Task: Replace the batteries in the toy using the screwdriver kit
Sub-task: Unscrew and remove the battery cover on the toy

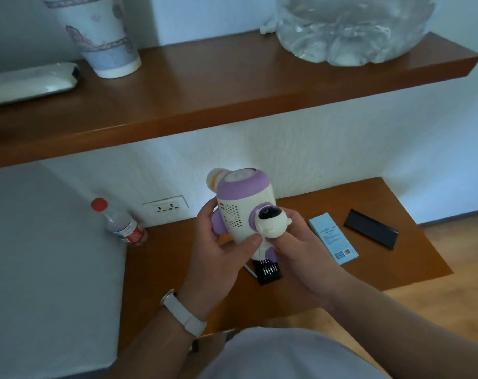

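A cream and purple rocket-shaped toy (239,206) with a small astronaut figure on its side is held up above the low wooden table (166,269). My left hand (218,247) grips its body from the left, thumb across the lower front. My right hand (295,247) holds it from the right, fingers curled under the astronaut. Below the toy, a black tray of screwdriver bits (269,272) lies on the table, partly hidden, with a thin white-tipped tool (251,270) beside it. A light blue box (333,237) and a black lid (371,232) lie to the right.
A clear bottle with a red cap (121,222) stands at the table's back left by a wall socket (165,207). A wooden shelf (232,99) above carries a paper cup (103,34), a white flat object (30,83) and a plastic bag (352,28).
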